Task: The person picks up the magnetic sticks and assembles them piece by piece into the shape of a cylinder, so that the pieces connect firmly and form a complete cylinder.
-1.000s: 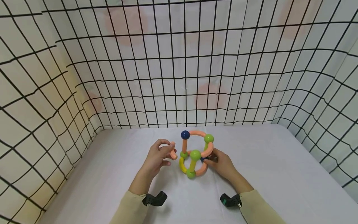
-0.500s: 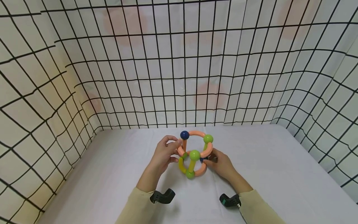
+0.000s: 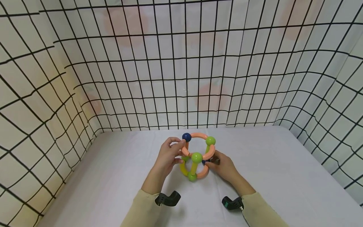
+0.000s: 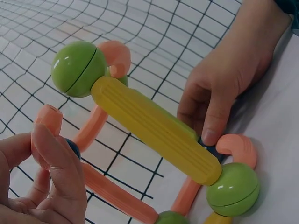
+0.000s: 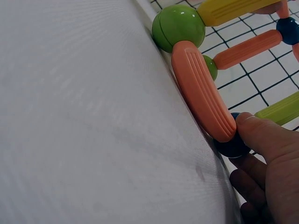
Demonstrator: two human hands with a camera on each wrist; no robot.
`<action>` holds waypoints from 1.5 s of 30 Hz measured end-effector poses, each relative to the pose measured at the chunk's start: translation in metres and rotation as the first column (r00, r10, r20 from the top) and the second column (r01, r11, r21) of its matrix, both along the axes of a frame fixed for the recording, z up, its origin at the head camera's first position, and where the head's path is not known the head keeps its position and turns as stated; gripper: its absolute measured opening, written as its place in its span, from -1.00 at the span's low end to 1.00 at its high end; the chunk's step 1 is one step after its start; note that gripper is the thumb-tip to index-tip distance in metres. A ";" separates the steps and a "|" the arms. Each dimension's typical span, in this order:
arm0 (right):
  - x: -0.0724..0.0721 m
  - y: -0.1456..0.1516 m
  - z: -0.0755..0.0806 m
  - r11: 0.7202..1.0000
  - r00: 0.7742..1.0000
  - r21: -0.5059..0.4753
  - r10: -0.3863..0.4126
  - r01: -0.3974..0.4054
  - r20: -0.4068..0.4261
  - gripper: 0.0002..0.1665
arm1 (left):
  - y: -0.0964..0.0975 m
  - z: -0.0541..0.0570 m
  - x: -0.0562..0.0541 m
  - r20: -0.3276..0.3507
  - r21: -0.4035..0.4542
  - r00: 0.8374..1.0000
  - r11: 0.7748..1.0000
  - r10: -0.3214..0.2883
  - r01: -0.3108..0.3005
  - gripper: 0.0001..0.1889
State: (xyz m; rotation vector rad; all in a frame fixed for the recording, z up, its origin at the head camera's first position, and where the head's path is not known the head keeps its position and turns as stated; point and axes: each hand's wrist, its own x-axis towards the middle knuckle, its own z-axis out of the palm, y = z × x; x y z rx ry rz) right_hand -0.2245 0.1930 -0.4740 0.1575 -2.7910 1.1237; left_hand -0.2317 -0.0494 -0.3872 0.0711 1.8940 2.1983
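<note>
A cage-like frame of ball-and-stick toy pieces stands on the white surface, built of green and navy balls joined by orange, yellow and green rods. My left hand (image 3: 168, 156) pinches a curved orange rod (image 4: 49, 119) between thumb and fingers at the frame's upper left. That rod lies between the upper navy ball (image 3: 186, 137) and the front green ball (image 3: 197, 157); in the left wrist view its near end is apart from the green ball (image 4: 79, 69). Low on the right, my right hand (image 3: 224, 166) grips the bottom navy ball (image 5: 233, 146), beside a curved orange rod (image 5: 203, 91).
A white cloth (image 3: 113, 176) covers the table. Behind it and at both sides rise pale walls with a black grid (image 3: 175, 78). A black wrist device (image 3: 168, 199) sits at each cuff.
My left hand has moved right with the curved orange rod, from beside the frame to the gap at its upper left. The right hand has stayed on the bottom navy ball.
</note>
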 end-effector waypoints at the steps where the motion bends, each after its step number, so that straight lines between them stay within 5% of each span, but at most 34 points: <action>1: 0.000 0.000 0.000 1.000 1.000 -0.001 0.001 -0.001 -0.002 -0.56 | 0.000 0.000 0.001 0.004 0.004 1.000 1.000 0.000 0.000 -0.62; 15: 0.001 0.020 0.014 0.996 0.998 -0.086 0.033 -0.029 0.048 -0.58 | -0.002 -0.003 0.000 0.066 0.054 0.998 0.999 -0.001 -0.003 -0.57; 19: 0.005 0.028 0.037 0.990 0.993 -0.121 -0.081 0.069 -0.090 -0.64 | -0.003 -0.003 0.000 0.065 0.065 0.998 0.998 -0.007 0.003 -0.58; 22: 0.013 0.027 0.061 0.983 0.957 -0.153 -0.139 0.101 -0.257 -0.72 | -0.003 -0.002 0.000 0.062 0.074 0.998 0.997 -0.012 0.008 -0.56; 26: 0.028 0.015 0.090 0.987 0.900 -0.159 -0.080 0.012 -0.429 -0.78 | -0.004 -0.001 0.001 0.058 0.087 0.998 0.996 -0.015 0.010 -0.57; 29: 0.039 0.003 0.103 0.986 0.883 -0.138 0.023 -0.098 -0.469 -0.77 | -0.004 -0.002 0.000 0.054 0.091 0.998 0.996 -0.018 0.013 -0.58; 34: 0.050 -0.011 0.112 0.968 0.898 -0.105 0.166 -0.227 -0.407 -0.70 | -0.004 -0.001 0.000 0.056 0.083 0.998 0.996 -0.022 0.017 -0.59; 40: 0.054 -0.019 0.111 0.966 0.946 -0.086 0.219 -0.245 -0.239 -0.61 | -0.004 -0.001 0.000 0.063 0.078 0.998 0.997 -0.020 0.015 -0.56; 45: 0.055 -0.026 0.108 0.959 0.956 -0.102 0.245 -0.263 -0.161 -0.61 | -0.004 -0.002 0.000 0.063 0.085 0.998 0.996 -0.026 0.021 -0.56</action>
